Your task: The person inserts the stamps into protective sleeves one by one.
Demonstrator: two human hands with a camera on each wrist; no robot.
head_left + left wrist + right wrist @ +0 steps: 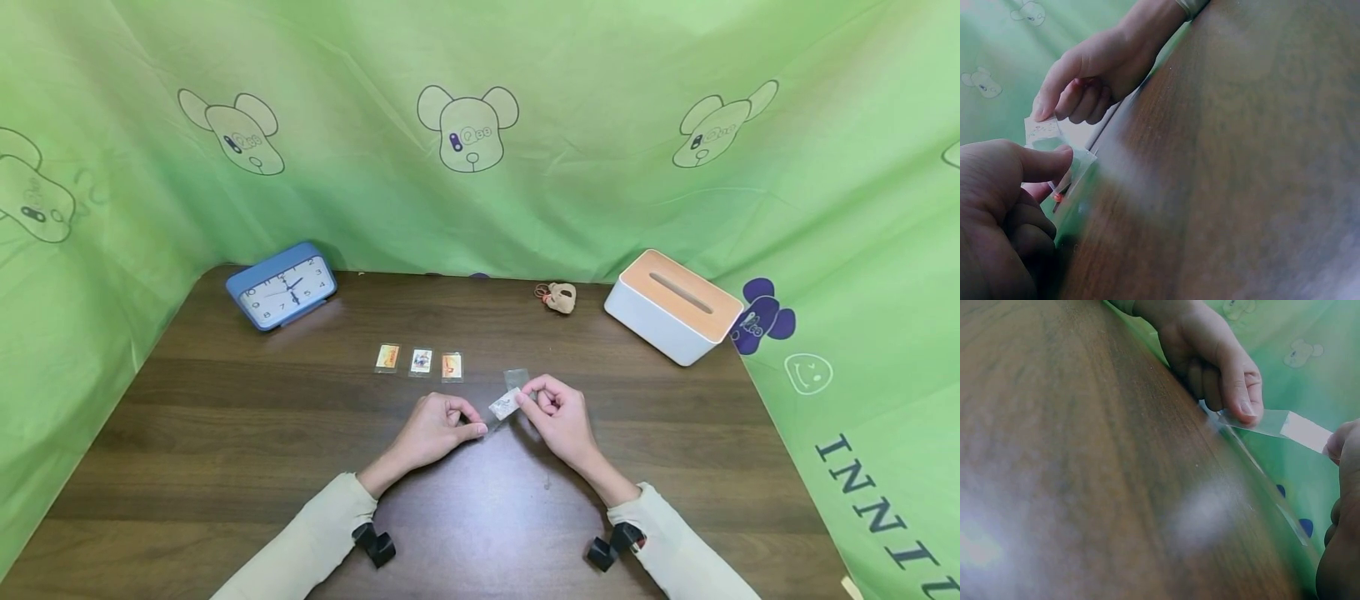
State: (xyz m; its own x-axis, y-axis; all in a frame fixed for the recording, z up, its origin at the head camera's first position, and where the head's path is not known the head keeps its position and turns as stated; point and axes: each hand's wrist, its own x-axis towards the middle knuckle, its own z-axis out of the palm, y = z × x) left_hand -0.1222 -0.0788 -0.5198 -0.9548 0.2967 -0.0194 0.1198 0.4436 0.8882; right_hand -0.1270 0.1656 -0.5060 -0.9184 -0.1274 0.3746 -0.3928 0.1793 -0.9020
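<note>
Over the middle of the table, both hands hold a small clear plastic sleeve with a small white card between them. My left hand (435, 432) pinches the clear end of the sleeve (1267, 422) between thumb and forefinger. At the other end, my right hand (564, 423) pinches the white card (504, 404), which shows grey print in the head view. In the right wrist view the card (1305, 432) overlaps the sleeve's far end. Another clear sleeve (516, 377) lies on the table just behind the right fingertips, partly hidden by them.
Three small sleeved picture cards, an orange one (387, 357), a bluish one (422, 361) and another orange one (452, 367), lie in a row. Behind stand a blue clock (285, 287), a brown pouch-like trinket (559, 297) and a white tissue box with a wooden lid (660, 321).
</note>
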